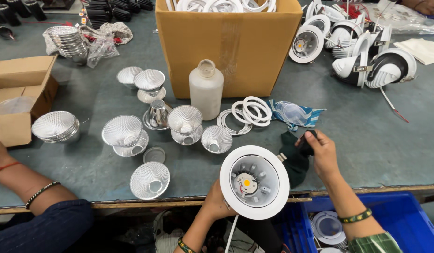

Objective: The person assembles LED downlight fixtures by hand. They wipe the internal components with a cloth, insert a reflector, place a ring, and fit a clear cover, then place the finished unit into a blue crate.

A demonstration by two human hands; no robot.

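Note:
My left hand (216, 202) holds a round white downlight housing (254, 182) from below, near the table's front edge. Its open face shows a small yellow chip in the centre, and a white cable hangs from it. My right hand (320, 151) is closed on a dark green cloth (293, 159) lying on the table just right of the housing. Several shiny silver reflector cups (122, 131) stand on the table to the left of the housing.
A brown cardboard box (226, 47) holds white rings; a white plastic bottle (206, 89) stands before it. White rings (249, 112), a plastic bag (294, 115), finished white lamps (367, 56), a blue crate (404, 220) and a second carton (15, 93) lie around. Another person's arm (34, 197) rests left.

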